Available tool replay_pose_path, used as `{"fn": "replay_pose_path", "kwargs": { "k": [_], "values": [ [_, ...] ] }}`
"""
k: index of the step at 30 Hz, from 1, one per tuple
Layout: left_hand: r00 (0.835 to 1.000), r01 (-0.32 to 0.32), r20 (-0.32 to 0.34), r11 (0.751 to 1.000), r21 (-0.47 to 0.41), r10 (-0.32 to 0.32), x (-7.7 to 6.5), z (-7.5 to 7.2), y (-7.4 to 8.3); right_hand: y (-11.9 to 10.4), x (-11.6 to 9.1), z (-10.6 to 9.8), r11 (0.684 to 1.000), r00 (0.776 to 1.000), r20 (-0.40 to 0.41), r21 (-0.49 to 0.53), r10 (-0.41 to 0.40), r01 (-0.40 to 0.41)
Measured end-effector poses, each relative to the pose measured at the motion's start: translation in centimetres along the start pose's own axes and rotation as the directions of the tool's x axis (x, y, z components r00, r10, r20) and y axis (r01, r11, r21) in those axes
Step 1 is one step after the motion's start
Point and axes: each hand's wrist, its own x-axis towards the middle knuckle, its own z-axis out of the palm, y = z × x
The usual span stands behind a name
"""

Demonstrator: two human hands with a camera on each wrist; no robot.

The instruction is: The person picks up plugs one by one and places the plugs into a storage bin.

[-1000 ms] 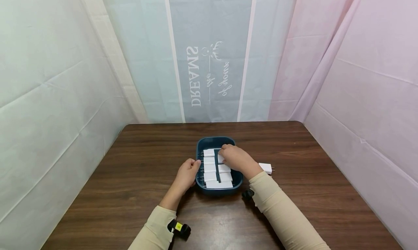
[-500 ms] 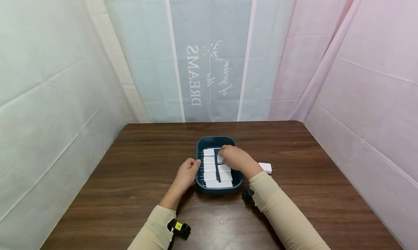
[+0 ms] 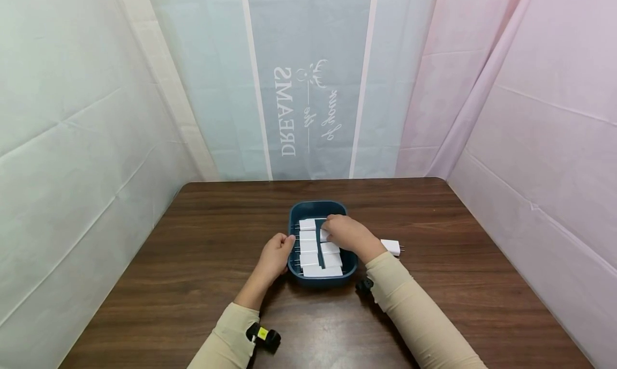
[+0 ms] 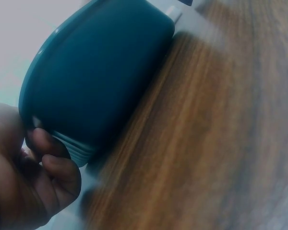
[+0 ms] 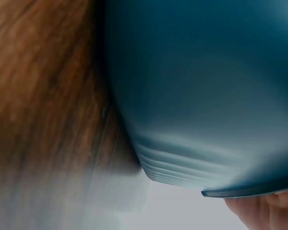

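Observation:
A dark blue plastic bin [image 3: 323, 282] stands on the table, with white plug-in chargers [image 3: 309, 247] laid inside in two columns, their metal prongs pointing at the left wall. One more charger lies crosswise at the near end. My left hand [image 3: 275, 257] grips the bin's left rim with curled fingers; the left wrist view has these fingers [image 4: 62, 172] against the bin's outer wall. My right hand [image 3: 351, 234] reaches over the right rim and pinches a white charger [image 3: 325, 235] in the right column. Its fingertips are mostly hidden there; the right wrist view shows mainly the bin's outside [image 5: 192, 110].
A loose white charger [image 3: 391, 247] lies on the brown wooden table [image 3: 217, 240] just right of the bin, partly behind my right forearm. Fabric curtains [image 3: 308, 90] enclose the table at the back and both sides.
Hardly anything differs. The charger under my right hand has shifted very slightly; both hands and the bin keep their places.

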Motion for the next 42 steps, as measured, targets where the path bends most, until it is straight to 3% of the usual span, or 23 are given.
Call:
{"fn": "replay_pose_path", "kwargs": {
  "k": [13, 42],
  "values": [
    [1.0, 0.01, 0.001, 1.0, -0.001, -0.01, -0.1, 0.0, 0.1, -0.1, 0.1, 0.3, 1.0, 1.0, -0.017, -0.007, 0.019, -0.019],
    [1.0, -0.005, 0.003, 1.0, 0.018, 0.005, 0.0, -0.1, -0.1, -0.4, -0.3, -1.0, 0.999, 1.0, 0.0, -0.023, -0.031, 0.031]
  ]
}}
